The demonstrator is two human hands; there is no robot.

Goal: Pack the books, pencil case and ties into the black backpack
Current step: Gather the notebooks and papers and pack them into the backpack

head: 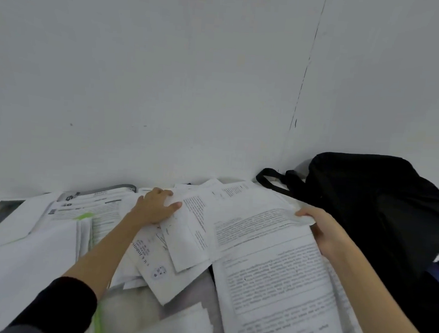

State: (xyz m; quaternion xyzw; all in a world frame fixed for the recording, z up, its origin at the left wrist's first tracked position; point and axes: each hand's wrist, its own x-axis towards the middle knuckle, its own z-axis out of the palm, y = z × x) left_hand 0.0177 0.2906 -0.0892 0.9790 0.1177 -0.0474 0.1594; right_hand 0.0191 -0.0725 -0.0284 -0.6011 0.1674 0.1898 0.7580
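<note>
White paper covers nearly all of the surface (186,291). Farthest from the bag (381,219), a workbook (91,206) with a green tab lies open and flat beside blank sheets. Nearer the bag, the left hand (156,206) presses its straight fingers onto the far left edge of a sheaf of printed papers (247,236), pinning rather than gripping them, as far as can be seen. The sheaf fans out across the middle, its long axis running from the left hand toward the bag. The right hand (323,230) grips the sheaf's bag-side edge, thumb on top and fingers curled beneath.

The bag slumps against the wall, touching or just beside the right hand, its strap (269,180) trailing toward the papers. Whether its mouth is open cannot be told. No pencil case or ties can be made out.

The bag lies directly beyond the right hand, so that hand is the nearer one and would likely lead the sheaf in end-first, once the loose pages are squared.
</note>
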